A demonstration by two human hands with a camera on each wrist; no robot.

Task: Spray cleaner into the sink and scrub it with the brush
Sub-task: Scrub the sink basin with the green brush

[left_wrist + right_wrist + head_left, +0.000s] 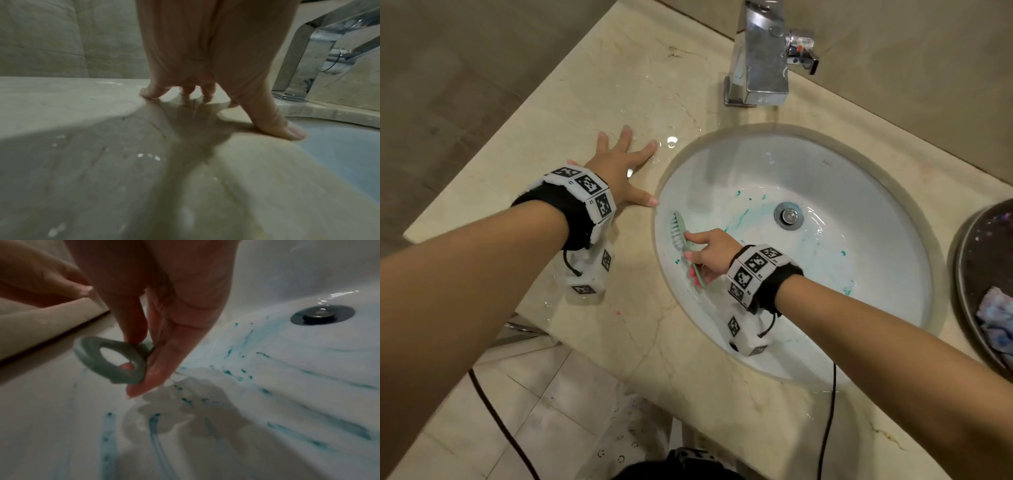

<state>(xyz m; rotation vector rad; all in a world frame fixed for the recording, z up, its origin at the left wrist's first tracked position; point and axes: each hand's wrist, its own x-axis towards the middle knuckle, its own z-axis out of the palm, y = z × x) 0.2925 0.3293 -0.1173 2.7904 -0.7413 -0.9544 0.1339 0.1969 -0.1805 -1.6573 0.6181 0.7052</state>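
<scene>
The right hand (pixel 710 253) is down inside the sink (pixel 866 178), its fingers and thumb curled round the brush (pixel 681 236), a pale green one with white bristles. The bristles face the sink's left wall, close under the rim; whether they touch it cannot be told. In the right wrist view the fingers (pixel 131 318) pinch the looped end of the brush's handle (pixel 111 360), and a spot of pink shows through the loop.

The left hand (pixel 621 168) lies flat on the tabletop (pixel 592 89) with its fingers spread and straight (thumb tip just at the sink's rim), holding nothing. The left wrist view shows the fingertips (pixel 292 131) pressed on the wet stone.

Blue-green streaks (pixel 238 368) of cleaner smear the white bowl around the drain (pixel 788 215) and down the near wall. Water shines on the tabletop near the left hand. A chrome tap (pixel 760 58) stands behind the sink. At the right edge a dark round tray (pixel 969 240) holds a crumpled cloth (pixel 996 318).
</scene>
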